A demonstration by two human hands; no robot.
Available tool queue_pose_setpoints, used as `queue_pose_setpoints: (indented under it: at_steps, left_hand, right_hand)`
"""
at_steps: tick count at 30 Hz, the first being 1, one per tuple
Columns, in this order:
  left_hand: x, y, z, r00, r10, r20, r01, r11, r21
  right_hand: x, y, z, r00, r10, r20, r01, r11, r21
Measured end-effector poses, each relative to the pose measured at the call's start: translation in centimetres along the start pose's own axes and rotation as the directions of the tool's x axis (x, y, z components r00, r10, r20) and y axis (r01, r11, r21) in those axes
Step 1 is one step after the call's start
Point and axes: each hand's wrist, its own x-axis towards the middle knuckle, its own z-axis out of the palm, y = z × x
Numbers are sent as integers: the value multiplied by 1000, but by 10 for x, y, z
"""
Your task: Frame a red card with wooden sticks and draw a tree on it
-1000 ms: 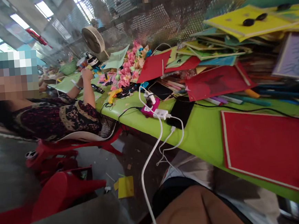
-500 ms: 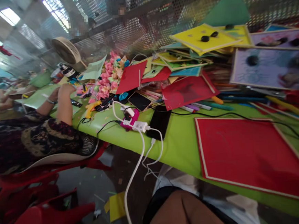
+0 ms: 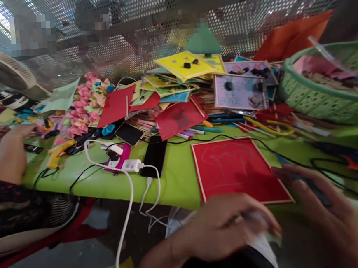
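Observation:
My left hand [image 3: 226, 225] is low in the view over my lap, just in front of the table edge. Its fingers curl over something pale that motion blur hides. My right hand [image 3: 325, 217] is beside it at the lower right, fingers wrapped round a thin dark blue pen [image 3: 309, 183]. Just beyond both hands a red card [image 3: 237, 170] with a faint tree outline lies flat on the lime-green table [image 3: 179, 179].
A green basket [image 3: 318, 94] stands at the right. Stacked coloured cards [image 3: 186, 65], paper flowers [image 3: 84, 112] and pens crowd the back. Two phones [image 3: 154, 154], a white charger [image 3: 132, 165] and cables lie left of the red card. A co-worker's hands [image 3: 11, 147] work at the far left.
The view has swung right, bringing the green basket in. Both my hands have come into view at the bottom, in front of the red card.

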Motion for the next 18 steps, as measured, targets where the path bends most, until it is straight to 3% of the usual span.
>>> queue_pose_setpoints:
  at_steps: [2, 4, 9, 12, 18]
  left_hand:
    - [-4, -7, -28, 947, 55, -317, 13, 978, 208]
    - [-10, -17, -45, 882, 120, -455, 82, 913, 400]
    - [-17, -47, -57, 915, 121, -385, 163, 762, 627]
    - [-19, -54, -55, 912, 170, -374, 128, 747, 652]
    - [-27, -47, -45, 903, 192, -384, 103, 771, 629]
  right_hand:
    - [1, 1, 0, 1000, 0, 9, 0, 1000, 21]
    - [2, 3, -1, 999, -30, 13, 30, 1000, 3]
    - [6, 11, -3, 997, -76, 27, 76, 997, -27]
    - [6, 10, -4, 998, -51, 28, 53, 997, -58]
    - [2, 4, -2, 999, 31, -17, -33, 992, -120]
